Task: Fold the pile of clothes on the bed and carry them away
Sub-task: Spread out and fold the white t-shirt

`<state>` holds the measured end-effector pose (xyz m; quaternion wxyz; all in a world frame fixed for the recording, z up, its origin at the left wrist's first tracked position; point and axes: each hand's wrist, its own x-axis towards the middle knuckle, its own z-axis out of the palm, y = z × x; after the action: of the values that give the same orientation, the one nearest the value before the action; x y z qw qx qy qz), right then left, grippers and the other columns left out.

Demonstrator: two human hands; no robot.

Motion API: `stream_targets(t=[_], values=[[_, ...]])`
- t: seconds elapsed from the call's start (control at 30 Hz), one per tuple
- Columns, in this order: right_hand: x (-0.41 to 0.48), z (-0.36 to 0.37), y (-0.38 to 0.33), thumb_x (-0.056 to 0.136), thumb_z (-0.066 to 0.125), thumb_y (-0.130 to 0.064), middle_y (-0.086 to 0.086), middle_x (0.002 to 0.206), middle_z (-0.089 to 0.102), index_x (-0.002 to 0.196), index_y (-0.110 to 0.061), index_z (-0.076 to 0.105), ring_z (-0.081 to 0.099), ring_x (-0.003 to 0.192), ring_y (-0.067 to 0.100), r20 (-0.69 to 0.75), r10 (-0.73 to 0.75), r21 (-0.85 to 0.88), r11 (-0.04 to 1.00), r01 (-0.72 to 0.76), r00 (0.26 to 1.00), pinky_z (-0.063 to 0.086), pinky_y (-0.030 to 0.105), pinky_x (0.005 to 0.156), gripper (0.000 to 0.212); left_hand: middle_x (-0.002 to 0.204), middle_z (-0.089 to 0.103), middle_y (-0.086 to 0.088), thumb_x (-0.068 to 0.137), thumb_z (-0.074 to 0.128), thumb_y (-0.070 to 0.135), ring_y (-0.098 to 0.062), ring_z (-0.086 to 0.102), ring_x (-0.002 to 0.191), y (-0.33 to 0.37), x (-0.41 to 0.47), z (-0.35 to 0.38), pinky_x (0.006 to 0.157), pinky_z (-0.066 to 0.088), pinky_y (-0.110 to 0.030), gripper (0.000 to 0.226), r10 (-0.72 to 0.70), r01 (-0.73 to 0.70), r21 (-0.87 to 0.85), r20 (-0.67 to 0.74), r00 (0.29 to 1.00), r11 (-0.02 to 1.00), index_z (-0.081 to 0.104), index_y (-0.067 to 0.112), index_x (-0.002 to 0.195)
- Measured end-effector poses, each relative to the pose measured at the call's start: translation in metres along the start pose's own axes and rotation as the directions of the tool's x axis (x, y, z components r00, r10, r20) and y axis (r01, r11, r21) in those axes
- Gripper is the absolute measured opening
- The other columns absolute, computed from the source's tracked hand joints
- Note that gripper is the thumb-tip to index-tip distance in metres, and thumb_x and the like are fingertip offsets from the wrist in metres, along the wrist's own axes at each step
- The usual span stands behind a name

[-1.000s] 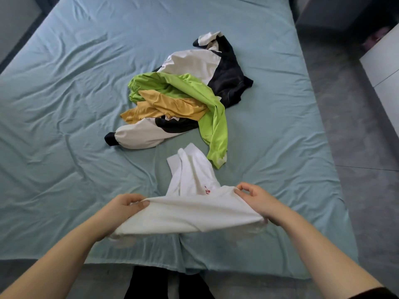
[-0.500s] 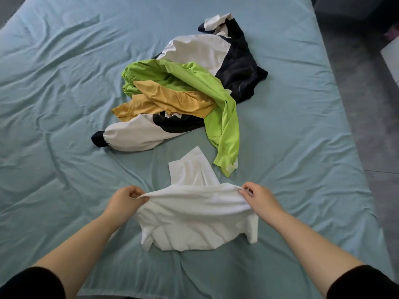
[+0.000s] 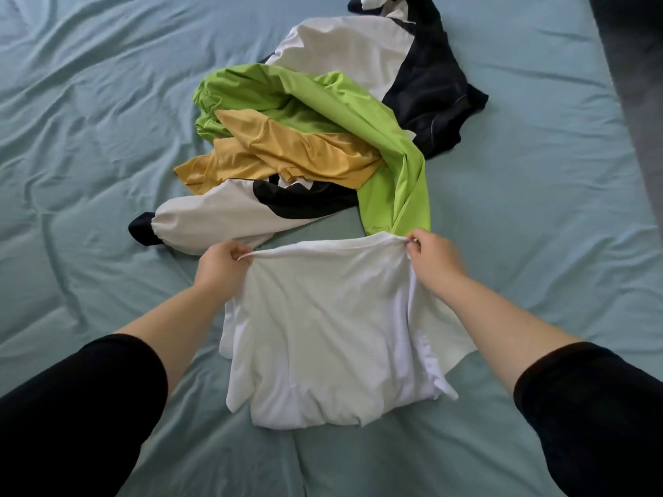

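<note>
The white T-shirt (image 3: 330,335) lay in the lower middle of the frame, on the pale blue bed sheet (image 3: 89,120). Its upper edge was raised off the bed and pulled fairly taut between two hands. The left hand (image 3: 222,261) pinched the left end of that edge, fingers curled round the cloth. The right hand (image 3: 432,252) pinched the right end in the same way, thumb and fingers closed on a bunched corner. The lower part of the shirt rested on the sheet in loose folds, with a flap of cloth sticking out at the lower right.

Above the shirt, in the upper middle of the frame, was the unfolded pile. A lime-green garment (image 3: 323,98) draped across it and ran down to the right, ending just beside the right hand. A mustard-yellow garment (image 3: 287,152) lay crumpled on the green one. Under both was a white-and-black jacket (image 3: 344,48), one sleeve with a dark cuff reaching out to the left, near the left hand.

Black sleeves (image 3: 82,417) covered both upper arms at the bottom corners. A strip of grey floor (image 3: 638,66) showed at the upper right.
</note>
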<state>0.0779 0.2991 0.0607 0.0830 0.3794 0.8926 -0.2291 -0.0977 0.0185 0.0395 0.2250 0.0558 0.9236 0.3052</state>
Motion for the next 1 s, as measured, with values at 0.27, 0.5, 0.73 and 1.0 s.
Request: stream_targets(t=[0.27, 0.5, 0.73, 1.0], values=[[-0.113, 0.044, 0.036, 0.088, 0.062, -0.014, 0.009, 0.121, 0.060, 0.120, -0.011, 0.062, 0.054, 0.112, 0.027, -0.022, 0.011, 0.217, 0.976, -0.006, 1.000, 0.041, 0.037, 0.098, 0.033, 0.152, 0.024, -0.014, 0.086, 0.068, 0.020, -0.034, 0.032, 0.137, -0.037, -0.082, 0.027, 0.112, 0.029, -0.043, 0.081, -0.214, 0.211, 0.036, 0.163, 0.963, 0.977, 0.021, 0.017, 0.152], [-0.247, 0.114, 0.079, 0.086, 0.067, -0.007, 0.003, 0.082, 0.066, 0.099, -0.010, 0.067, 0.063, 0.081, 0.023, 0.363, 0.451, 0.491, 0.651, -0.579, 0.815, 0.050, 0.032, 0.081, 0.013, 0.135, 0.044, -0.020, 0.077, 0.080, 0.016, -0.032, 0.043, 0.126, -0.084, -0.216, 0.068, 0.104, 0.036, -0.042, 0.087, -0.549, 0.582, -0.197, 0.201, 0.811, 0.789, 0.025, -0.001, 0.143], [-0.196, 0.121, 0.064, 0.088, 0.065, -0.010, 0.000, 0.089, 0.063, 0.115, -0.018, 0.055, 0.053, 0.067, 0.011, 0.510, 0.510, 0.810, -0.014, -0.586, 0.693, 0.044, 0.024, 0.060, 0.030, 0.107, 0.056, 0.002, 0.085, 0.070, 0.026, -0.018, 0.055, 0.095, -0.053, -0.213, 0.100, 0.087, 0.046, -0.035, 0.035, -0.456, 0.465, -0.416, 0.127, 0.881, 0.781, 0.052, 0.015, 0.113], [-0.191, 0.098, 0.053, 0.089, 0.062, -0.022, -0.019, 0.099, 0.065, 0.102, -0.028, 0.063, 0.060, 0.092, -0.008, 0.160, 0.266, 0.764, 0.577, -0.290, 0.951, 0.045, 0.011, 0.080, 0.014, 0.061, 0.040, 0.012, 0.094, 0.053, 0.026, -0.005, 0.037, 0.053, -0.043, -0.201, 0.076, 0.048, 0.036, -0.016, 0.031, -0.025, 0.031, -0.234, 0.032, 0.999, 0.972, 0.034, 0.024, 0.070]])
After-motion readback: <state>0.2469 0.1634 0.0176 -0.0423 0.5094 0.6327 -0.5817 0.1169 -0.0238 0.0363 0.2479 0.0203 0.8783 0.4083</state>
